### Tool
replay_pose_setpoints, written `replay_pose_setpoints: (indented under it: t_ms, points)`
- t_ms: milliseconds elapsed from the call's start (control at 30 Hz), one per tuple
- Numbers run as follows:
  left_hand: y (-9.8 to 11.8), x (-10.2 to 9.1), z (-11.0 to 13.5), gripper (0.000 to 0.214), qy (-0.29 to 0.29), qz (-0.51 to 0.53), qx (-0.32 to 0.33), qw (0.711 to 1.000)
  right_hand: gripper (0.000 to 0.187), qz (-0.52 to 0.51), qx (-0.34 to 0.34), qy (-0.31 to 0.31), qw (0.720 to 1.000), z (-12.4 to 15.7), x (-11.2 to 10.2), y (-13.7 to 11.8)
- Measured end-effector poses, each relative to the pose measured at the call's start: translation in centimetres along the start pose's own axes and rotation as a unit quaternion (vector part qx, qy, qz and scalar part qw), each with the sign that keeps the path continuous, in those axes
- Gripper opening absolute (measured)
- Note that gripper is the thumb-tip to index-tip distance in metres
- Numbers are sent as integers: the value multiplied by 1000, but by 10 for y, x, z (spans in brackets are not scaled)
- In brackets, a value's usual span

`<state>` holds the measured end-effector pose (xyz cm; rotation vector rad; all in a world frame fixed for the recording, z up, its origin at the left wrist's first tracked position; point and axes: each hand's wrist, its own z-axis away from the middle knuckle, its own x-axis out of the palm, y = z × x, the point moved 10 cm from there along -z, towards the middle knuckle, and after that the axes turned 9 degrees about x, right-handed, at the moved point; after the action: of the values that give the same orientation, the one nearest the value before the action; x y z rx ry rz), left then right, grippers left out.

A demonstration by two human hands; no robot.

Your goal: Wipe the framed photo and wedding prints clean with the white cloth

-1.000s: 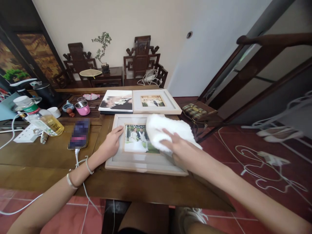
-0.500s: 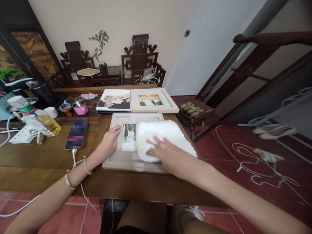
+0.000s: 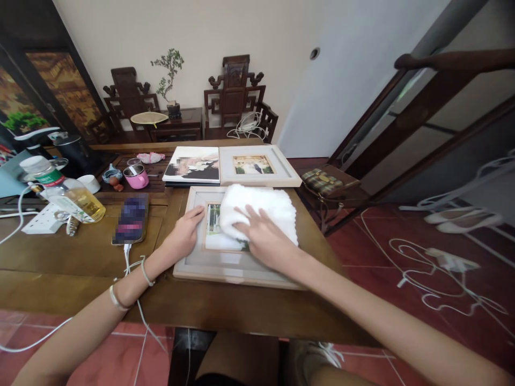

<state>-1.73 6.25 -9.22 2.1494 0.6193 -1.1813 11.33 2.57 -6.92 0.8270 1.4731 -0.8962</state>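
On the bench (image 3: 241, 310), my right grip (image 3: 267, 238) spreads over the white cloth (image 3: 276, 202) directly beneath it, atop the framed photo (image 3: 225, 261), whose left edge my left grip (image 3: 186, 236) touches; whether either pinches, I can't tell.

Just behind the left hand (image 3: 183, 236), a thin pale bracelet (image 3: 146, 274) circles the wrist, with a broader, smooth whitish bangle (image 3: 115, 298) farther up that forearm. Behind the right hand (image 3: 265, 236) the forearm is bare. Well below both hands show black clothing (image 3: 215, 380) and a beige shoe (image 3: 302, 360) with white laces (image 3: 330, 351).
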Motion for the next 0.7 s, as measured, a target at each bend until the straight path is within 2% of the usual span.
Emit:
replay_pose_setpoints:
  t_ms: [100,200,267,367,533,600,700]
  points:
    - [1,-1,-1,57,3,5,6,1000,64,21,15,26,999,-32,1,17]
    - [1,-2,-1,57,11,8,5,1000,67,33,-2,-7,999,-42,5,13]
    - [1,-3,-1,56,15,8,1,1000,69,22,-17,-39,999,-31,7,3]
    - [1,-3,-1,54,15,7,-14,1000,67,-27,-57,-90,994,8,5,-20]
    - [2,-1,0,51,1,5,-43,999,61,-117,-111,-203,966,72,-15,-52]
    - [4,1,0,51,-11,4,-50,999,58,-137,-128,-226,956,82,-22,-61]
    - [7,3,0,51,-25,7,-45,999,63,-139,-113,-223,958,72,-18,-61]
